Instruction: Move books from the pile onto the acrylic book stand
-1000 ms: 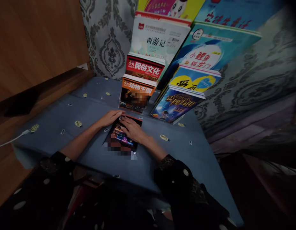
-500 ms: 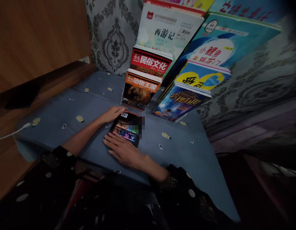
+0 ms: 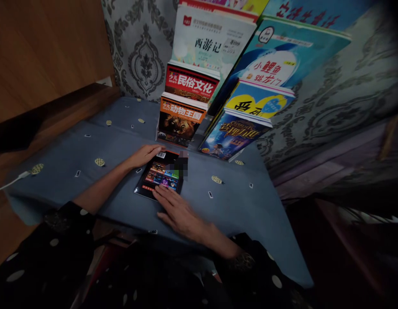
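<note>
A dark book (image 3: 147, 191) lies on the table with a barcode near its far edge and rows of small colourful pictures. Part of it is blurred by a mosaic. At its far left corner rests my left hand (image 3: 143, 157), its fingers stretched out along the edge. My right hand (image 3: 181, 214) lies across the near right corner, fingers extended and flat, the fingertips on the cover. Neither hand is wrapped round the book. Just beyond it stands an orange-topped book with a lion (image 3: 179, 122).
A red book (image 3: 192, 83) and a pale book (image 3: 215, 38) stand behind the lion book. To the right is another row, with a blue book (image 3: 234, 135) in front. A white cable (image 3: 12, 184) lies at the left on the blue tablecloth (image 3: 244, 223).
My right hand has slid right and toward me, uncovering the book's near left part. My left hand stays at the far corner. The whole view has shifted slightly.
</note>
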`<state>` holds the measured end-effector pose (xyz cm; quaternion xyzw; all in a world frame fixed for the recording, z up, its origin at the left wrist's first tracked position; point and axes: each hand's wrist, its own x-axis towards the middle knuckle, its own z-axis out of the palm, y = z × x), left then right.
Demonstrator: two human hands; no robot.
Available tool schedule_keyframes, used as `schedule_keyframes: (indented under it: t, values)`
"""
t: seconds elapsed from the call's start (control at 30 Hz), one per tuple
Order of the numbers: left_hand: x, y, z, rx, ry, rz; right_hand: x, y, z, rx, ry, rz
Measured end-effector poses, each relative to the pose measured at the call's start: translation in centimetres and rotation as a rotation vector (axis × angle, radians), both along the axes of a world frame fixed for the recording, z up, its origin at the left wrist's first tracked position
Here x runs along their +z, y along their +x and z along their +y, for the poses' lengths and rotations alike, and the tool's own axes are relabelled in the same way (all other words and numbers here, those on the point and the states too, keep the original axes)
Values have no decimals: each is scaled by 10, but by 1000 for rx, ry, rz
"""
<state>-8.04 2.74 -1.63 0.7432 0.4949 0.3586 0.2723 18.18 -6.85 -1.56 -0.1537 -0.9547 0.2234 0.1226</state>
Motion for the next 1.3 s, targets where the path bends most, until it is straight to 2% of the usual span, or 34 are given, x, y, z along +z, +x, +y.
schedule_keyframes:
  t: [0.17, 0.3, 0.43, 0.53, 0.87, 1.13, 1.3]
  values:
    - [-1, 1, 0, 1, -5, 6, -1, 18, 23, -101, -102, 39]
    - [0, 1, -1, 22, -1, 29, -9, 22, 61, -205, -133, 76]
    - [2, 3, -2, 28, -14, 47, -19, 16, 104, -312, -89, 107]
    - [2, 3, -4, 23, 10, 97, -23, 12, 124, -379, -93, 125]
    - [-6, 17, -10, -63, 146, 546, -20, 14, 129, -443, -216, 247]
    - [-4, 42, 1, -205, 146, 671, -18, 16, 139, -455, -368, 347]
    - [1, 54, -4, -284, 147, 762, -19, 16, 140, -439, -396, 394]
